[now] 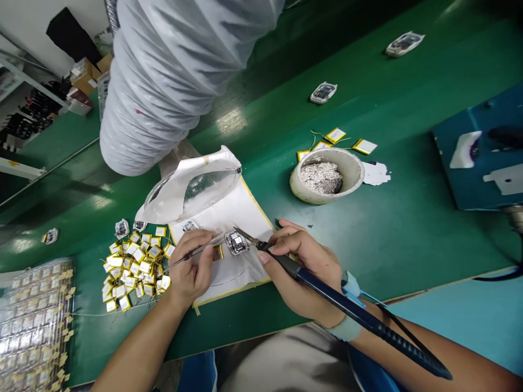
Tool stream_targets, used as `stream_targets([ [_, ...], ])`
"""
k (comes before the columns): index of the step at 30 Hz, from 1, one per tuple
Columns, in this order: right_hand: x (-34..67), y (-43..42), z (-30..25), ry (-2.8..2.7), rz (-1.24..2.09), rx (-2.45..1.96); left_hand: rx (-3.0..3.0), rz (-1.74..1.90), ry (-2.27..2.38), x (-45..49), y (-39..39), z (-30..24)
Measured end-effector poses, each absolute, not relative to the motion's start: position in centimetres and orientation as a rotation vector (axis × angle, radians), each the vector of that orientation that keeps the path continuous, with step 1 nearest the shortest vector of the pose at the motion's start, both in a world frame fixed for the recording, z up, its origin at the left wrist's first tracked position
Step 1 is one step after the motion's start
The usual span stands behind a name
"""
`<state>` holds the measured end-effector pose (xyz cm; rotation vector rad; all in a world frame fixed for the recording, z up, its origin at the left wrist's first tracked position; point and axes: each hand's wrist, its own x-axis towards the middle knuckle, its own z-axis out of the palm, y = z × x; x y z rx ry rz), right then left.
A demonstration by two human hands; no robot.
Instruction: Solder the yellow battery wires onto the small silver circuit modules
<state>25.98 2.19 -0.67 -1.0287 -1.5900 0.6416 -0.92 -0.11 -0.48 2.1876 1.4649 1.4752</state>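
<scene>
Your left hand [190,267] pinches tweezers [196,250], your right hand [302,267] grips the soldering iron [322,291] (tip right beside the small circuit board [237,243]): one slip could scorch it.

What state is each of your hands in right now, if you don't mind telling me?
Left hand: closed, holding tweezers.
Right hand: closed, holding a soldering iron.

White hose [159,87] above a green workbench [392,234]

A grey bowl [327,174] of silvery scraps [321,177] sits beside loose yellow batteries [335,136]; a heap of more batteries [133,269] lies near a plastic tray [35,326], and a clear plastic shield [190,190] rests on white paper [245,212].
</scene>
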Motion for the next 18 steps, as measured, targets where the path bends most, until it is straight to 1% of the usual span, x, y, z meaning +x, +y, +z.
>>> stream_targets([
  [2,26.0,2.4,-0.8,-1.554,0.599,-1.028,2.155,1.525,1.458,-1.6,-0.4,-0.1],
  [3,26.0,2.5,-0.9,-1.541,0.584,-1.024,2.191,1.462,1.460,-1.7,-0.5,0.1],
  [7,26.0,2.5,-1.4,-1.505,0.555,-1.000,2.564,0.883,1.464,-0.6,-0.3,0.6],
  [8,26.1,2.4,-1.6,-1.490,0.552,-1.007,2.642,0.778,1.473,-0.1,-0.3,0.7],
  [10,26.3,2.1,-2.4,-1.455,0.547,-1.049,2.712,0.682,1.499,0.5,-0.6,1.0],
  [14,26.7,1.9,-4.5,-1.432,0.573,-1.140,2.667,0.697,1.571,-2.7,-2.2,2.2],
  [18,26.8,1.8,-5.3,-1.481,0.591,-1.193,2.524,0.839,1.793,-11.4,-2.8,4.1],
])
